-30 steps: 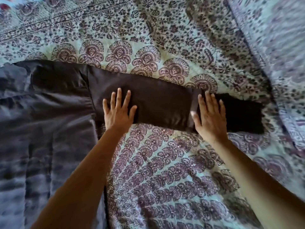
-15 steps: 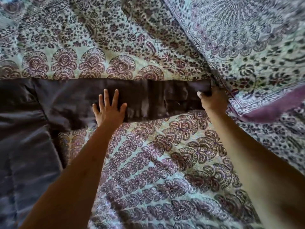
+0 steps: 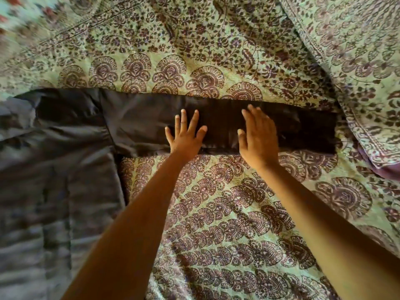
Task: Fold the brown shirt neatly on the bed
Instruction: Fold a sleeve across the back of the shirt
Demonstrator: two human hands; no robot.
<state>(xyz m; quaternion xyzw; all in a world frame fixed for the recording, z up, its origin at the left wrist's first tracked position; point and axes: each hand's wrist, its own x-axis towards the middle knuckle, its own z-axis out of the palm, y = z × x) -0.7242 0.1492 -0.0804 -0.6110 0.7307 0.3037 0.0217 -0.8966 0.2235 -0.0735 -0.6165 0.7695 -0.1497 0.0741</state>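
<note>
The brown shirt (image 3: 65, 159) lies spread on the bed, its body filling the left side. One long sleeve (image 3: 303, 131) stretches flat to the right across the patterned bedspread (image 3: 216, 213). My left hand (image 3: 186, 137) rests palm down on the middle of the sleeve, fingers apart. My right hand (image 3: 257, 137) lies flat on the sleeve a short way to the right, fingers together. Neither hand grips the cloth. The sleeve's end reaches the raised fold of bedding on the right.
A folded-over edge of the same patterned bedding (image 3: 368, 105) rises at the right, with a purple underside (image 3: 387, 169) showing. The bedspread continues above and below the sleeve.
My right hand has let go of the sleeve's far end and come left to lie flat near my left hand. The sleeve now lies stretched out.
</note>
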